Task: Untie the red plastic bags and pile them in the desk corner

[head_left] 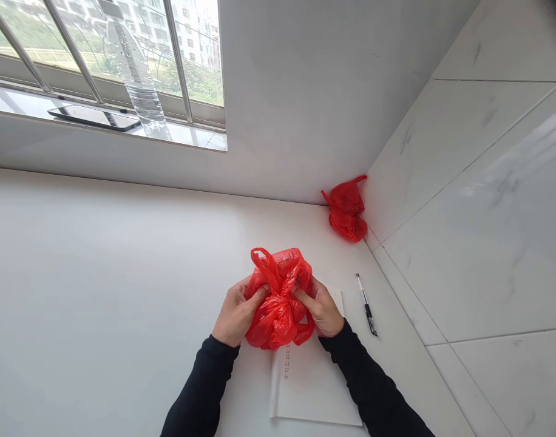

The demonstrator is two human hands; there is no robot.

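Observation:
Between my two hands is a red plastic bag [282, 321], gathered into a bunch at its middle with loop handles sticking out at the upper left and lower right. My left hand [237, 312] grips its left side, the thumb pressed near the gathered part. On the other side my right hand [322, 306] grips it the same way, thumb on top. Fingers of both hands are partly hidden behind the plastic. Below the bag lies a white paper booklet [317, 388] with a column of handwritten numbers, partly covered by the bag.
A black-and-clear pen [368, 312] lies right of the booklet. Another red plastic bag [348, 209] sits in the table's far right corner against the tiled wall [496, 243]. On the windowsill are a water bottle [145, 100] and a flat dark-edged device [96, 116]. The white table [100, 291] extends left.

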